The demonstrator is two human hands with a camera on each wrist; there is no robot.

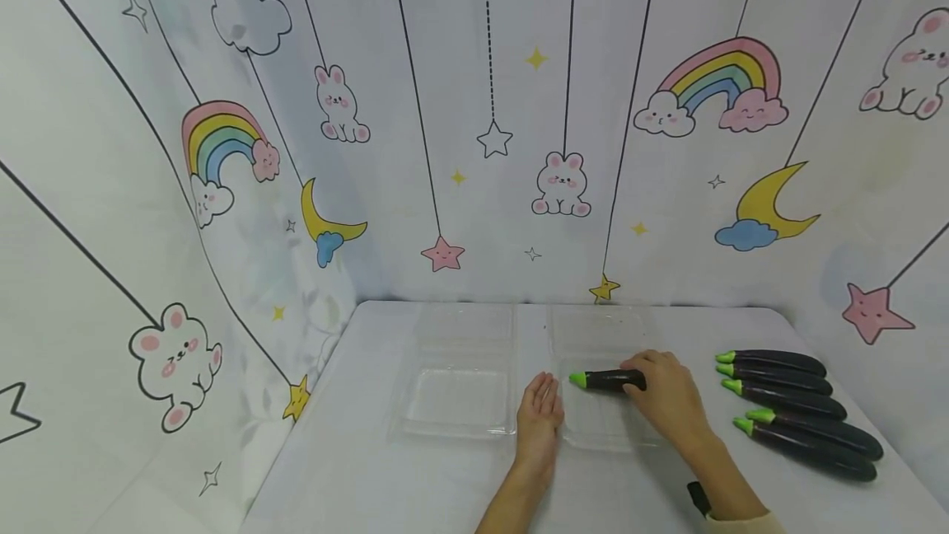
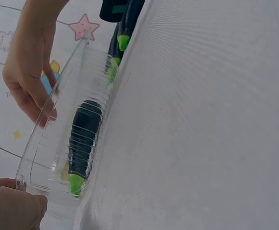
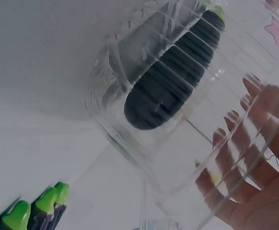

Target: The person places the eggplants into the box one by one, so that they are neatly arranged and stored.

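In the head view, an eggplant with a bright green stem end lies in the right clear plastic container, its stem end pointing left. My right hand is over the eggplant's blunt dark end. Seen in the left wrist view, the fingers of this hand hang loosely above the eggplant, with a gap between. Through the plastic in the right wrist view, its fingers show spread and apart from the eggplant. My left hand rests at the container's left edge, fingers fairly straight.
A second clear container, its lid folded back, sits to the left. Several more eggplants lie in a slanting column on the right of the white table. Behind stands a cloth backdrop printed with rainbows, stars and bunnies.
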